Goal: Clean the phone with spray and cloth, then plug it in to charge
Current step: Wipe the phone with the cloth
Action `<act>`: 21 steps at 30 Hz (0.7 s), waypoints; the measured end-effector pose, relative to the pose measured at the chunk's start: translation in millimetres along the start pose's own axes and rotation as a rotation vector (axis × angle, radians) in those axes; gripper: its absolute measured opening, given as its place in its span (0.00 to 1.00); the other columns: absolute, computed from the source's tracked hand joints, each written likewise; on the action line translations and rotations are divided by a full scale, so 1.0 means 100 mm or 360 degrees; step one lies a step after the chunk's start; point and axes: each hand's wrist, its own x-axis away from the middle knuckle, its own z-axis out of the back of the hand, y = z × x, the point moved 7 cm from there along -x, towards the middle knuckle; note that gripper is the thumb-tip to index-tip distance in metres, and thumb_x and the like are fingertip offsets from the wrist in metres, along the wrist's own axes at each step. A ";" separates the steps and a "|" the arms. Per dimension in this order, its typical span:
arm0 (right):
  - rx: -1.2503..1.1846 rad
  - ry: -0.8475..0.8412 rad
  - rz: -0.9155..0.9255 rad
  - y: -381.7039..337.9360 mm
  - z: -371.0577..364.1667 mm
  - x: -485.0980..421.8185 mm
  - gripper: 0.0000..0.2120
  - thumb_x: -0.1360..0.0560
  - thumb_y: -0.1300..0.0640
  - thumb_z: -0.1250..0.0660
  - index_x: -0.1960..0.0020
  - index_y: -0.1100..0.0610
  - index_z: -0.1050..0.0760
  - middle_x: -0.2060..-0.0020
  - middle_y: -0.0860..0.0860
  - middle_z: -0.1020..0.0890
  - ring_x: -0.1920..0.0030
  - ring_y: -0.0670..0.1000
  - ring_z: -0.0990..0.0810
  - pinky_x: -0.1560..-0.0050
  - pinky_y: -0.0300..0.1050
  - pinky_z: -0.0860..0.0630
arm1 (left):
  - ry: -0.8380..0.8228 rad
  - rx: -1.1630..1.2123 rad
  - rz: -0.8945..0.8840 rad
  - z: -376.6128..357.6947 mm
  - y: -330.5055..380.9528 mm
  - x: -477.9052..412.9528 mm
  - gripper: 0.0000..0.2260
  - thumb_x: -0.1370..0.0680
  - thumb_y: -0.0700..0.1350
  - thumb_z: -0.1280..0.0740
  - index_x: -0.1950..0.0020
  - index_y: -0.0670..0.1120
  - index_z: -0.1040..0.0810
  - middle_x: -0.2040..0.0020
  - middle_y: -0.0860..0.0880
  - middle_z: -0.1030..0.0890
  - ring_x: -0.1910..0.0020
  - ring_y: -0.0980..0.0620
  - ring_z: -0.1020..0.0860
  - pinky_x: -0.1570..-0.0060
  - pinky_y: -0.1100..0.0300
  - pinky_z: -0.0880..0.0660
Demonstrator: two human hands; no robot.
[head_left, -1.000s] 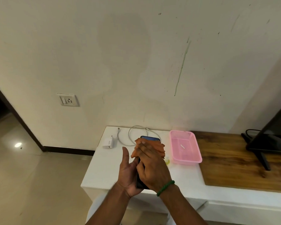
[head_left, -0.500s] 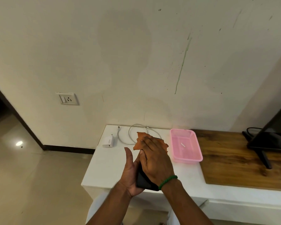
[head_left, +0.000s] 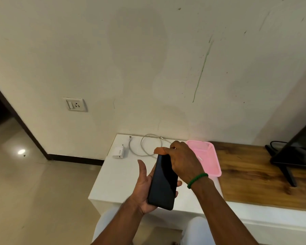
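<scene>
Head view: phone [head_left: 163,183] and cloth [head_left: 159,150] in hands [head_left: 142,190] [head_left: 184,161]

Black phone [head_left: 163,183], orange cloth [head_left: 159,150], pink basket [head_left: 212,157], white charger [head_left: 119,151], green bracelet [head_left: 196,179], brown wood-grain board [head_left: 260,175].

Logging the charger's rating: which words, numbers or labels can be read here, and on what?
On the white charger adapter: short grey print, too blurred to read.
On the phone: none; its screen is dark.
On the wall socket, pink basket and orange cloth: none visible.
</scene>
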 end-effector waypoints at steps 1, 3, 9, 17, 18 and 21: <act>0.0044 -0.0020 -0.0003 0.02 0.00 0.01 0.22 0.23 0.64 0.40 0.36 0.43 0.27 0.56 0.52 0.27 0.55 0.50 0.32 0.56 0.37 0.37 | -0.0004 0.0005 -0.0005 0.01 0.01 0.00 0.41 0.32 0.77 0.49 0.32 0.50 0.26 0.41 0.39 0.21 0.47 0.38 0.22 0.48 0.45 0.25; 0.0127 -0.0038 -0.0029 0.06 -0.02 0.04 0.19 0.23 0.64 0.41 0.35 0.49 0.26 0.54 0.54 0.26 0.54 0.51 0.30 0.57 0.38 0.36 | 0.0001 0.0026 -0.0014 0.02 0.02 0.00 0.41 0.32 0.76 0.47 0.30 0.50 0.28 0.40 0.39 0.22 0.48 0.38 0.22 0.48 0.46 0.25; -0.0096 0.0079 -0.0197 0.20 0.06 0.17 0.12 0.21 0.56 0.40 0.41 0.53 0.22 0.58 0.55 0.22 0.59 0.52 0.25 0.55 0.40 0.27 | 0.0003 0.0103 -0.0007 0.01 0.03 0.05 0.42 0.32 0.74 0.43 0.28 0.47 0.31 0.37 0.38 0.24 0.48 0.39 0.22 0.49 0.46 0.25; -0.1124 0.0414 -0.0975 0.71 0.09 0.31 0.06 0.25 0.58 0.32 0.50 0.59 0.20 0.57 0.56 0.17 0.56 0.56 0.19 0.49 0.53 0.19 | -0.0097 0.0141 -0.0017 -0.04 0.14 0.06 0.46 0.33 0.76 0.41 0.24 0.47 0.38 0.31 0.39 0.31 0.44 0.39 0.25 0.47 0.46 0.26; -0.1181 0.0400 -0.1009 0.74 0.07 0.31 0.06 0.25 0.58 0.33 0.51 0.60 0.20 0.57 0.57 0.17 0.56 0.57 0.18 0.49 0.55 0.20 | -0.0104 0.0145 -0.0021 -0.04 0.16 0.05 0.46 0.32 0.76 0.42 0.24 0.47 0.39 0.31 0.39 0.31 0.44 0.39 0.25 0.47 0.46 0.26; -0.1382 0.0379 -0.1027 0.78 0.01 0.32 0.04 0.25 0.62 0.33 0.53 0.62 0.20 0.57 0.58 0.17 0.54 0.58 0.19 0.46 0.55 0.21 | -0.0111 0.0147 -0.0028 -0.02 0.17 0.04 0.47 0.33 0.77 0.42 0.24 0.47 0.39 0.31 0.40 0.31 0.44 0.39 0.24 0.47 0.46 0.25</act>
